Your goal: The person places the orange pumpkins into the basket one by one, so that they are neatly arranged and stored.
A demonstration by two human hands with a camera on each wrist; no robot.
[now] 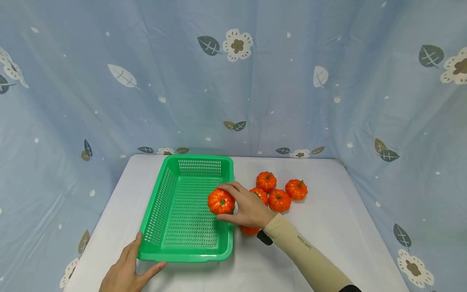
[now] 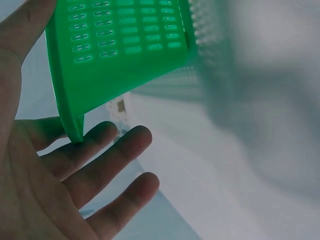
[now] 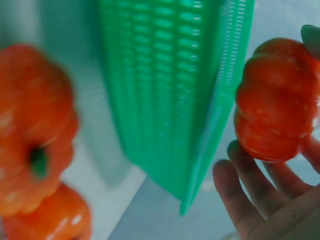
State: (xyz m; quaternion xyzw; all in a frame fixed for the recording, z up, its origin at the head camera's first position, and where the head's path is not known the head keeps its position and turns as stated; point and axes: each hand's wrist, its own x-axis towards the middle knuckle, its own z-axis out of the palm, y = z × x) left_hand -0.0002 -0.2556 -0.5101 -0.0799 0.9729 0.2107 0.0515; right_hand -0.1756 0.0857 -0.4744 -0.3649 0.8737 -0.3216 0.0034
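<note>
The pumpkin [image 1: 220, 201] is held in the curled fingers of the right hand [image 1: 248, 209], just over the right wall of the green basket [image 1: 171, 247], which stands at the left side of the table [image 1: 328, 227]. Nearest, at the front edge, the left hand [image 1: 125, 273] lies flat with straight fingers against the basket's front left corner. I think it is best to keep the basket steady and release the pumpkin low inside; four more pumpkins [image 1: 279, 200] wait farther right.

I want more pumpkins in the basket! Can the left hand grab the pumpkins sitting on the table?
Probably not easily. The left hand rests at the green basket's near corner, and the loose pumpkins lie beyond the basket's far side, behind the right hand, which holds a pumpkin.
</note>
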